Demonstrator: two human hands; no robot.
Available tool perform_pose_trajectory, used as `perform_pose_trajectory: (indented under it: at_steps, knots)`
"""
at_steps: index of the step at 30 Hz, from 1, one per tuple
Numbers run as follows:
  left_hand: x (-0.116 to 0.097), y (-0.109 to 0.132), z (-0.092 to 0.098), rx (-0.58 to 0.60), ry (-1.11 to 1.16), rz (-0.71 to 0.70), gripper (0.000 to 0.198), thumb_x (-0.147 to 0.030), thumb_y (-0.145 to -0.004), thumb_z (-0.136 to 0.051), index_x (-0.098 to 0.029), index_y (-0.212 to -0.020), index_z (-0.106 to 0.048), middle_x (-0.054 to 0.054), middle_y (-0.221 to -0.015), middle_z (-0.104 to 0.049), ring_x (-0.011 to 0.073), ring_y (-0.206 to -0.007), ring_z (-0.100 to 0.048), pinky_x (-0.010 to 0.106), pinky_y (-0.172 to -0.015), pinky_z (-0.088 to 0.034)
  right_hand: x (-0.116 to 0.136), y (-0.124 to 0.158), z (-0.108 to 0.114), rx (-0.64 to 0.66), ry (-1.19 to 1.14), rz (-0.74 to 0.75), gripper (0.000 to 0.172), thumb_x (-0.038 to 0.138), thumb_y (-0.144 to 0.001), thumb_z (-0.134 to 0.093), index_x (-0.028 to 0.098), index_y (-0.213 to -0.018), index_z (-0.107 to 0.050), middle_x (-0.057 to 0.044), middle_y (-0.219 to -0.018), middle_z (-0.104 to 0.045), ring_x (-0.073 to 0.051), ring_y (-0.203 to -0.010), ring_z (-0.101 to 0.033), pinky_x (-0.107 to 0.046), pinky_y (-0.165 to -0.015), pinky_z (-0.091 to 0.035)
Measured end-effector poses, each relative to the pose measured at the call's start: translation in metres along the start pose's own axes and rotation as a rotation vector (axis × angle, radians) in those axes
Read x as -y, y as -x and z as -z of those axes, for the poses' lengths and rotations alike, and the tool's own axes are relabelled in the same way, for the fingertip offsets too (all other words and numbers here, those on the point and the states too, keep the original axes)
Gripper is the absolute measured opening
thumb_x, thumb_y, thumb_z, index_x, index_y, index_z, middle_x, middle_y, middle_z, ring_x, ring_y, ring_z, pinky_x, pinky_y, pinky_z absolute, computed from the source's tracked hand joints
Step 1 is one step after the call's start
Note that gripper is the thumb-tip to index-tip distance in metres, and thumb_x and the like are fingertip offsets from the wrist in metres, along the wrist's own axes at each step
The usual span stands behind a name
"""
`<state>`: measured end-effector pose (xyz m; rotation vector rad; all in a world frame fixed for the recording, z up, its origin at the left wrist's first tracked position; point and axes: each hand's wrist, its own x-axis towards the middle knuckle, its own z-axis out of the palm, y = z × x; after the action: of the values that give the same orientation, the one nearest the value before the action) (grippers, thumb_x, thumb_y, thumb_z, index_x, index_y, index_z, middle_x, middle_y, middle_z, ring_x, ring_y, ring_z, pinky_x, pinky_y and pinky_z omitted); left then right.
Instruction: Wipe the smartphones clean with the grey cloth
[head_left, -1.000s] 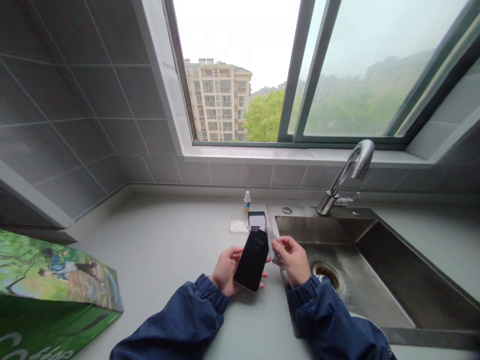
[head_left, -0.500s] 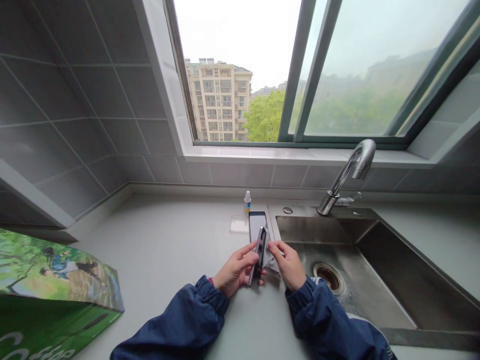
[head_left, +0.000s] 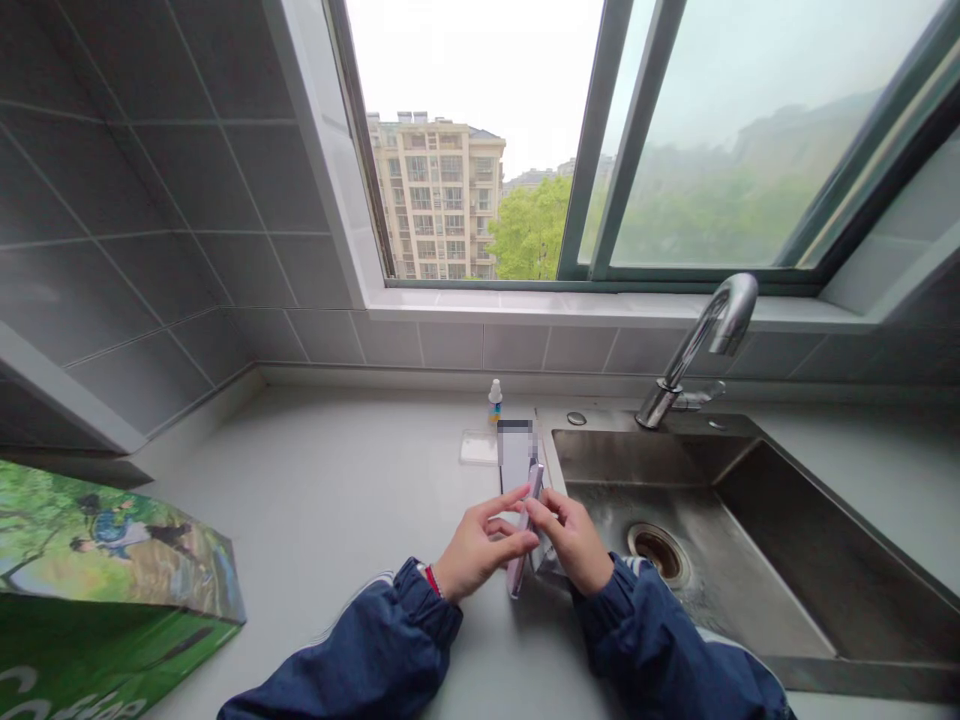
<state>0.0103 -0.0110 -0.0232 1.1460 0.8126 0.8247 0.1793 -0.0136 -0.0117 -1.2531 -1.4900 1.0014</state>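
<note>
A slim smartphone (head_left: 516, 578) with a pale lilac edge is tilted on its side between my hands, above the counter. My left hand (head_left: 476, 545) grips it from the left, thumb and fingers at its edge. From the other side, my right hand (head_left: 574, 540) pinches the phone's upper part with thumb and fingers. Just beyond them a flat, dark-rimmed panel with a pale screen (head_left: 514, 455), like a second phone, lies on the counter. Crumpled greyish film (head_left: 550, 563) shows partly under my right hand. A clear flat plastic case (head_left: 478, 448) lies left of the panel.
A small white-capped dropper bottle (head_left: 495, 403) stands behind the panel. On the right are a steel sink (head_left: 750, 560) and a chrome faucet (head_left: 697, 345). A green printed box (head_left: 127, 600) stands at the left on the white counter (head_left: 330, 480). A window is behind.
The phone has turned, so its pale edge shows instead of its dark glossy face, and it is slightly lower. My right hand has closed in on it, and my left fingers have shifted upward.
</note>
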Motion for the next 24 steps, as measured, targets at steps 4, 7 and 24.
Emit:
perform_pose_trajectory:
  at_steps: [4, 7, 24]
  knots:
    - [0.000, 0.000, 0.000, -0.016, 0.019, 0.018, 0.084, -0.047, -0.065, -0.086, -0.018, -0.139, -0.057, 0.006, -0.086, -0.065, 0.0117, -0.069, -0.058, 0.026, -0.063, -0.053, -0.001, -0.001, 0.003, -0.006, 0.027, 0.007, 0.049, 0.063, -0.087, -0.052, 0.016, -0.078, -0.063, -0.001, -0.069, -0.059, -0.017, -0.068, -0.052, -0.028, -0.065, -0.040]
    - [-0.003, 0.000, 0.000, -0.055, 0.035, 0.040, 0.074, -0.050, -0.067, -0.084, -0.020, -0.130, -0.064, 0.012, -0.114, -0.064, 0.0175, -0.081, -0.064, 0.033, -0.067, -0.058, -0.003, 0.000, 0.005, -0.005, 0.044, -0.008, 0.052, 0.060, -0.091, -0.046, 0.014, -0.096, -0.069, -0.007, -0.086, -0.071, -0.022, -0.079, -0.061, -0.031, -0.073, -0.046]
    - [-0.020, 0.001, 0.001, -0.258, 0.315, 0.011, 0.058, -0.053, -0.088, -0.059, -0.017, -0.133, -0.057, 0.013, -0.107, -0.066, 0.0184, -0.081, -0.063, 0.029, -0.060, -0.055, 0.000, -0.004, 0.001, -0.087, -0.291, -0.143, 0.059, 0.070, -0.080, -0.056, 0.013, -0.088, -0.070, -0.009, -0.078, -0.072, -0.021, -0.066, -0.061, -0.031, -0.060, -0.050]
